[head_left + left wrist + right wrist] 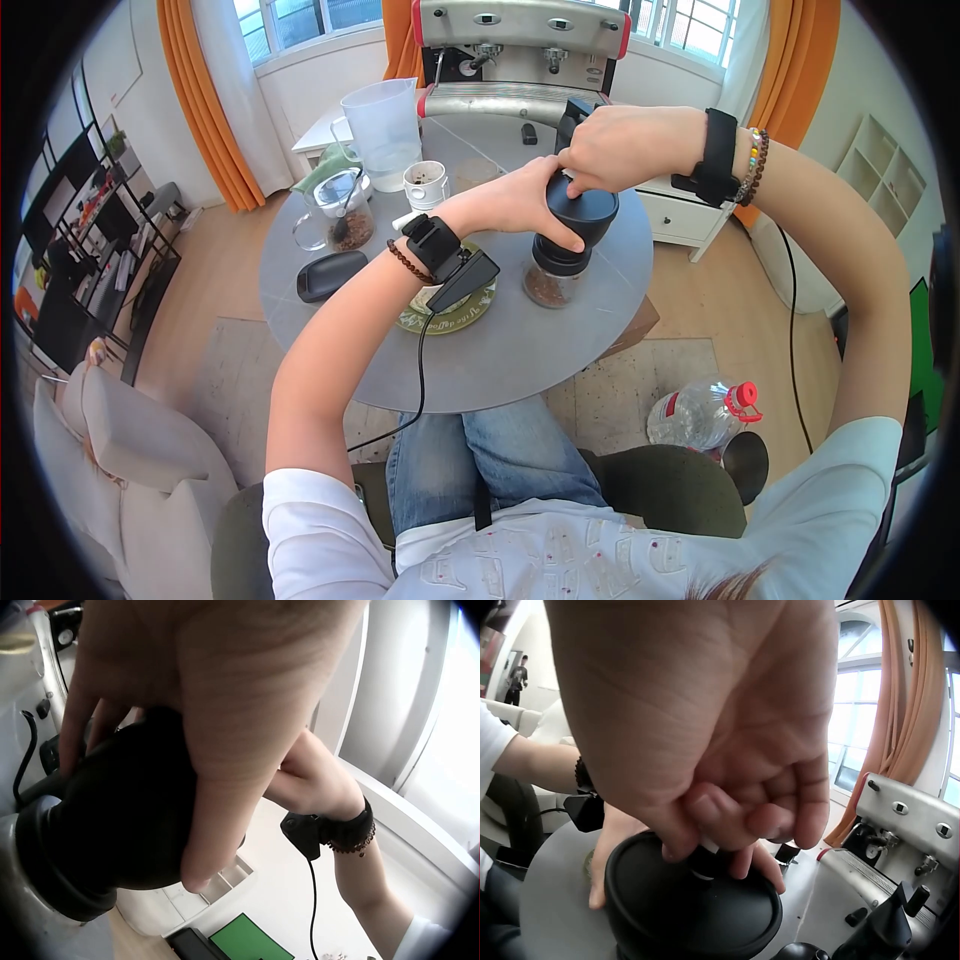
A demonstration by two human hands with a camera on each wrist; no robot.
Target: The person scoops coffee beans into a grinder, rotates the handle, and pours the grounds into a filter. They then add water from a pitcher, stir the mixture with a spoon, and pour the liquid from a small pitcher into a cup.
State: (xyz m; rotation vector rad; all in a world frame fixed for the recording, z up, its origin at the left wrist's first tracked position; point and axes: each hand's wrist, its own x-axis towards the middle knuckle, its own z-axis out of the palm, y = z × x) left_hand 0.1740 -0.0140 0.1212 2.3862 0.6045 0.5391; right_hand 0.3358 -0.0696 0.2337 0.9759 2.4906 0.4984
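Note:
A black coffee grinder (585,225) stands near the right side of the round grey table, its clear jar (550,290) at the bottom holding brown bits. My left hand (515,200) grips the grinder's upper body, thumb on the near side and fingers round the far side. Above it, my right hand (640,145) has its fingers curled over the top. In the right wrist view, its thumb and fingers pinch a small knob (705,866) in the middle of the round black lid (694,915). The left wrist view shows the black body (127,802) tilted between left thumb and fingers.
Left of the grinder lie a green-rimmed plate (455,317) and a black case (332,275). Behind these stand a glass pitcher (362,212), a white cup (427,187) and a plastic jug (385,130). An espresso machine (520,65) is at the back; a large bottle (690,415) stands on the floor.

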